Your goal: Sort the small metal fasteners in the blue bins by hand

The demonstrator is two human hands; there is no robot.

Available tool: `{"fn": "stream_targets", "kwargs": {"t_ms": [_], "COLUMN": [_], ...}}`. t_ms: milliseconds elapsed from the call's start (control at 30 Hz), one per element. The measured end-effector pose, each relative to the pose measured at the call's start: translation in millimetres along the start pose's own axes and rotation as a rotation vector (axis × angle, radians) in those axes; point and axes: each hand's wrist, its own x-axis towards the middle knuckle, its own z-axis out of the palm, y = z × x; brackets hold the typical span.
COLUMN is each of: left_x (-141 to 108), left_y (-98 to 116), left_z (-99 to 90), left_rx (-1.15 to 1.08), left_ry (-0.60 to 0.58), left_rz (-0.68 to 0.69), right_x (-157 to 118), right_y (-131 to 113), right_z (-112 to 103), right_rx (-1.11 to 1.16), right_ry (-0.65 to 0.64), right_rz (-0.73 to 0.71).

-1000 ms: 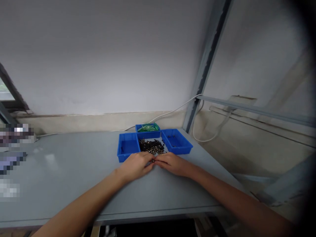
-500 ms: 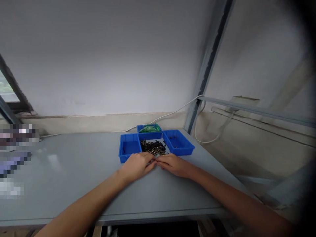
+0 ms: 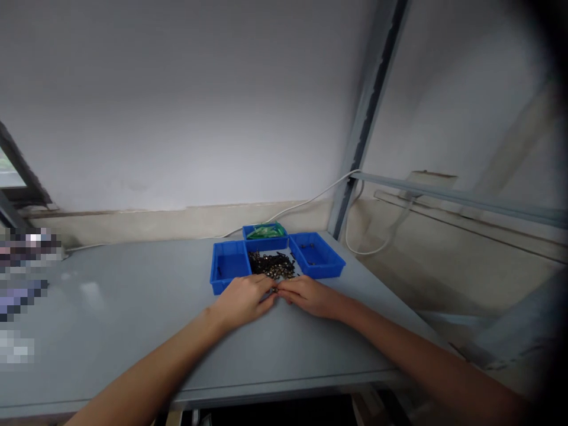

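Observation:
My left hand and my right hand meet fingertip to fingertip just in front of a heap of small black and brass-coloured metal parts. Both are closed in a pinch. Between the fingertips shows a small dark, shiny metal part, too little to tell its exact kind. The heap lies on a pale surface between two blue bins. My left hand is close to the front of the left blue bin, which has a small dark piece in it. Beyond my right hand, the right blue bin holds a few small pieces.
Behind the heap stands another blue bin with green plastic packaging in it. A white cable runs along the wall to a metal post at the right. Blurred-out items lie at the table's left end.
The view has shifted slightly, so the bins appear a little further left. Both hands stay together in a pinch, and the small metal part between them shows more clearly.

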Motion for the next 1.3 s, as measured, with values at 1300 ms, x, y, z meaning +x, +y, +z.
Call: {"fn": "stream_targets", "kwargs": {"t_ms": [1300], "left_x": [0.4], "left_y": [-1.6], "left_z": [3.2], "left_rx": [0.058], "left_ry": [0.054], "left_rz": [0.032], "right_x": [1.0], "right_y": [-8.2], "right_z": [-9.2], "right_rx": [0.383], "right_ry": [-0.040], "right_rz": [0.171]}}
